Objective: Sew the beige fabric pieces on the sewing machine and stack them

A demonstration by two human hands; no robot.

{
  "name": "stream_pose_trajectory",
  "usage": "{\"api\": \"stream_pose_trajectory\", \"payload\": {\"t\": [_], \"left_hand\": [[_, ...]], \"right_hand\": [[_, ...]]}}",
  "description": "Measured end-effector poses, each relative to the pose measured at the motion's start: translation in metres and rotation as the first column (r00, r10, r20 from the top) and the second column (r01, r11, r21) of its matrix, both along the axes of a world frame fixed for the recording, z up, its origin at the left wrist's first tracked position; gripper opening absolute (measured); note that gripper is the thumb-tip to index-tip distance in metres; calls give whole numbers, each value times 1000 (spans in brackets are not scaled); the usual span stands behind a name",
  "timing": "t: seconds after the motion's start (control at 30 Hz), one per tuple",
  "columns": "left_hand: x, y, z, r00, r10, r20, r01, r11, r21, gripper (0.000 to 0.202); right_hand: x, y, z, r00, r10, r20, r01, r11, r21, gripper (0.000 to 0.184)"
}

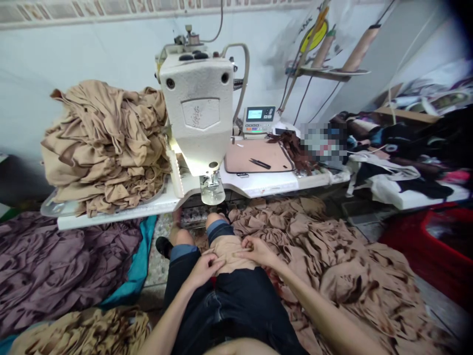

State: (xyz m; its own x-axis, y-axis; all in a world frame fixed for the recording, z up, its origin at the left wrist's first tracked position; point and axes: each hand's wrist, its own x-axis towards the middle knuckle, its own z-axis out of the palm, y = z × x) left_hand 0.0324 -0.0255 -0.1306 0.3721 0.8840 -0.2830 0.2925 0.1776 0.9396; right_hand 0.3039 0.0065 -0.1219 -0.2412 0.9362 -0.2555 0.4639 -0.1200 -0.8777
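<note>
A piece of beige fabric (pixel 228 246) lies over my right thigh, just below the sewing machine (pixel 199 108). My left hand (pixel 205 268) pinches its left side, thumb against fingers. On the opposite side my right hand (pixel 260 251) has closed its thumb and forefinger on the same cloth, a short way from the left. Small folds show between the two hands. What garment the fabric belongs to cannot be made out. The machine's lit needle area (pixel 212 185) stands ahead of my knees, apart from both hands.
Tan garments (pixel 107 143) are heaped on the table's left. Black thread snips (pixel 259 163) rest on a pink mat (pixel 244 155) beside a control panel (pixel 255 118). Brown cloth (pixel 351 266) covers the floor at right, purple cloth (pixel 62 261) at left. A red container (pixel 432 251) stands far right.
</note>
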Motion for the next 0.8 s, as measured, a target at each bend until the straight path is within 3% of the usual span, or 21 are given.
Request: {"api": "stream_pose_trajectory", "payload": {"t": [0.07,0.17,0.23,0.37,0.43,0.5,0.57,0.63,0.8], "left_hand": [[-3,-6,-7,999,32,4,-32,999,-8,59],[-19,0,0,995,103,-11,-102,994,37,55],[-31,10,7,989,137,-50,-133,988,75,54],[-35,21,6,994,27,-104,-18,996,87,52],[-28,19,2,988,-29,-148,49,989,137,47],[-18,18,1,978,20,-207,31,970,241,41],[-10,22,11,967,156,-202,-76,930,359,39],[-4,31,32,944,307,-117,-226,865,449,41],[17,50,90,806,580,119,-527,612,590,39]], "right_hand": [[5,-4,-6,999,-24,-43,25,1000,9,56],[19,10,11,991,-93,-98,102,991,91,52],[33,30,36,988,-143,-63,154,957,245,43],[64,91,96,926,-282,251,74,788,612,36],[75,130,122,870,-329,368,-1,745,667,34],[80,171,139,824,-319,469,-95,738,668,32],[80,207,150,782,-269,562,-198,748,634,32],[79,235,154,753,-201,626,-279,764,582,33],[80,260,156,753,-125,646,-322,786,527,33]]}}
